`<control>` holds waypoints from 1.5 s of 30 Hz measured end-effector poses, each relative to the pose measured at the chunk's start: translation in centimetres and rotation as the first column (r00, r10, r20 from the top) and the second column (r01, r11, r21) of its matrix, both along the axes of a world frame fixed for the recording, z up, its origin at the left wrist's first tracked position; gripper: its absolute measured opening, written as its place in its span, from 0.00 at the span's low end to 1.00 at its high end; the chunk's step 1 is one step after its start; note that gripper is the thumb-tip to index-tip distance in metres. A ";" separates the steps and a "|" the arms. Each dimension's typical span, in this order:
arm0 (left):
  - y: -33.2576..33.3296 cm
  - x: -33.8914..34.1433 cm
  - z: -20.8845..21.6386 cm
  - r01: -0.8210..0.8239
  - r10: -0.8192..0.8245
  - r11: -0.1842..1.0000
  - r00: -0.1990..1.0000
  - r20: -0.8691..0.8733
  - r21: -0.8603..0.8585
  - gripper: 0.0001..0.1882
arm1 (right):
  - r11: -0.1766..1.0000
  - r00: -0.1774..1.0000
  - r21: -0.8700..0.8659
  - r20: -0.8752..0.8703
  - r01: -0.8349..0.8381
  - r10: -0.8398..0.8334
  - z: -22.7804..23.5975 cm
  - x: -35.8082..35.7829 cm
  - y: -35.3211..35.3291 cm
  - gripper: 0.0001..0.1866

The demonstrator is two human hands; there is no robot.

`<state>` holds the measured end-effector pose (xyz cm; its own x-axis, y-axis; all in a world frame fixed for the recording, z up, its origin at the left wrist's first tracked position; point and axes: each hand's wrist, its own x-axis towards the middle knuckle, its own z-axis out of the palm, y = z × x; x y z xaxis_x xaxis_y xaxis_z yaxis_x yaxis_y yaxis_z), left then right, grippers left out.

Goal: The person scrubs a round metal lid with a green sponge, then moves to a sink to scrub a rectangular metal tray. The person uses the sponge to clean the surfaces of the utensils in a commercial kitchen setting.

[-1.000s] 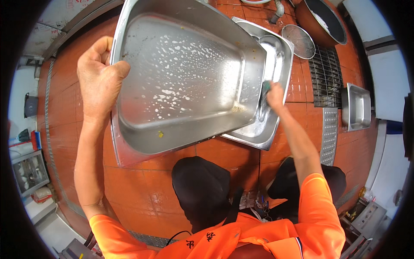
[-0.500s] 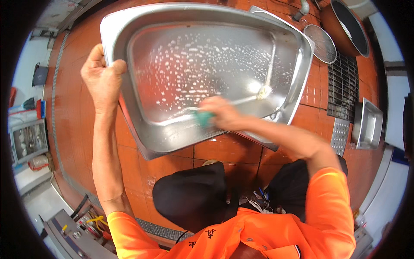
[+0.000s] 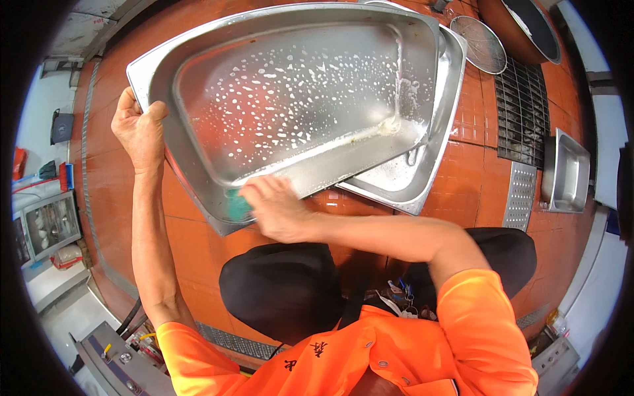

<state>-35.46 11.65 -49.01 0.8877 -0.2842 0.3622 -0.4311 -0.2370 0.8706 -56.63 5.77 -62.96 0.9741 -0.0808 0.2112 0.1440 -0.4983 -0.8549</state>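
Left hand (image 3: 142,132): gripping the left edge of the large pan (image 3: 343,158), thumb over the rim. Pan is steel, tilted with its inside toward the wearer; its right end overlaps a second pan (image 3: 441,155), which lies on the tiled floor (image 3: 472,178). White foam spots dot the base of the large pan; thicker suds and yellowish residue at the near right inside corner.

Right hand (image 3: 277,208): fingers closed over a green pad (image 3: 238,204), at the near left inside corner of the large pan; pad slightly blurred.

To the right: strainer (image 3: 479,45) near the second pan, floor grate (image 3: 522,109), perforated plate (image 3: 520,196) and small pan (image 3: 571,171) beyond it.
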 end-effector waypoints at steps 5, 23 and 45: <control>-0.8 -1.0 0.8 0.014 -0.013 1.000 0.995 0.101 -0.008 0.10 | 0.896 0.908 -0.443 -0.387 -0.033 -0.158 -12.2 -6.5 -23.7 0.14; -0.2 -1.6 0.9 0.092 -0.082 0.991 0.992 0.099 -0.097 0.14 | 0.799 0.811 -0.462 -0.245 0.385 -0.532 -11.3 -7.4 -23.8 0.11; -1.3 -0.9 -4.7 -0.041 0.024 0.965 0.997 -0.072 -0.260 0.11 | 0.911 0.929 0.365 -0.368 0.190 -0.046 -1.2 3.5 -0.3 0.14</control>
<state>-36.32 10.36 -53.76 0.9197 -0.1585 0.3591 -0.3653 -0.0109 0.9308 -53.10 5.46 -64.14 0.9565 -0.2048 -0.2076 -0.2335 -0.1110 -0.9660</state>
